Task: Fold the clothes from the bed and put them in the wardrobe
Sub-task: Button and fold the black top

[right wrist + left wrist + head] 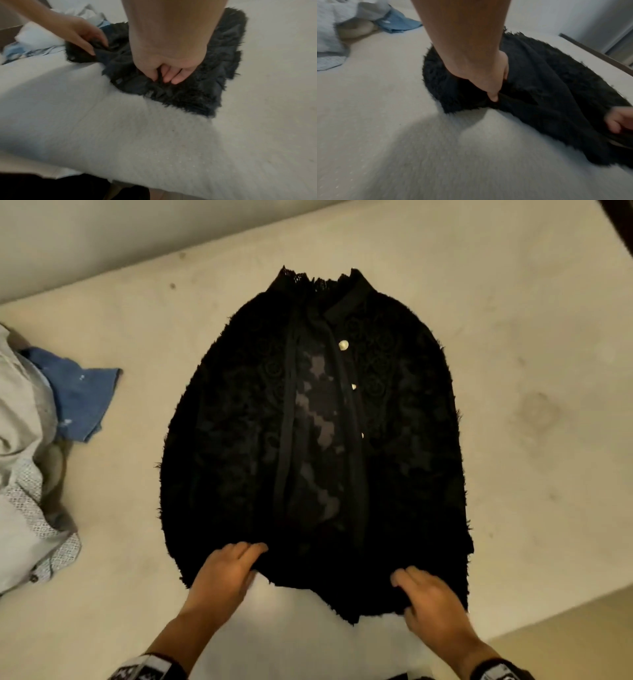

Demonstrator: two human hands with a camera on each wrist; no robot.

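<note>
Pinching the near hem of the black fuzzy jacket [315, 419] spread flat mid-bed [513, 337], left hand [226, 573] and right hand [431, 601] risk uneven lifting, skewing the fold and bunching slippery lining.

The jacket [404, 440] under my fingers is black all over, fuzzy black at the sides, with a swirling black lace pattern down the front and small pale gold buttons [343, 345]. The bed [137, 491] is plain cream. To my left lie a blue cloth [78, 398] and a white shirt [27, 508] with a fine grey dotted pattern.
</note>
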